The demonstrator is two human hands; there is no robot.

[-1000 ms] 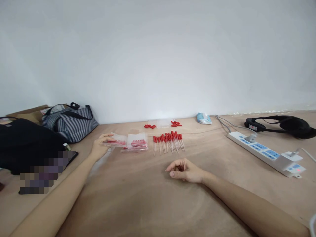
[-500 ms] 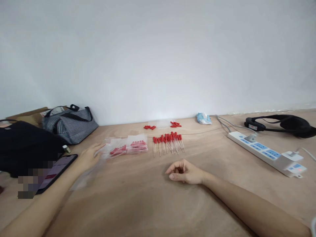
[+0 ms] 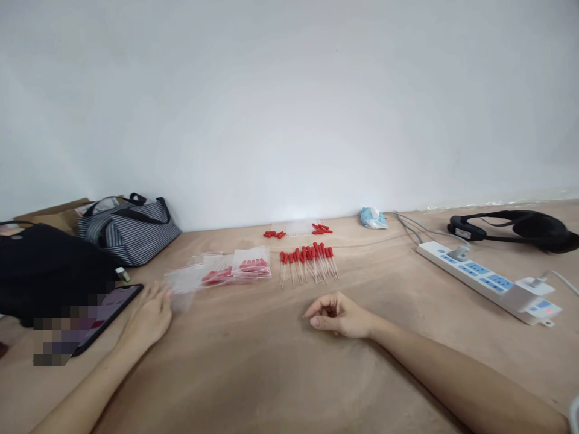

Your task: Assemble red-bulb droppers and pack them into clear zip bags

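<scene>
My left hand (image 3: 149,313) lies on the table with its fingers apart, beside the phone (image 3: 108,316) and just left of some clear plastic bags (image 3: 183,282). Nothing shows in it. My right hand (image 3: 337,314) rests on its side, fingers loosely curled with a gap to the thumb, and holds nothing. Beyond it, a row of clear droppers with red bulbs (image 3: 310,262) lies on the table. Left of the row, more red bulbs show inside a stack of clear bags (image 3: 251,265).
Loose red bulbs (image 3: 275,234) lie near the wall. A blue and white packet (image 3: 373,217), a power strip (image 3: 474,274) with cables and a black strapped device (image 3: 511,229) are on the right. At the left are a striped bag (image 3: 136,232) and black cloth (image 3: 49,271).
My left hand has moved back toward me and away from the bags. The clear bag near it now lies flat farther forward. My right hand stays where it was.
</scene>
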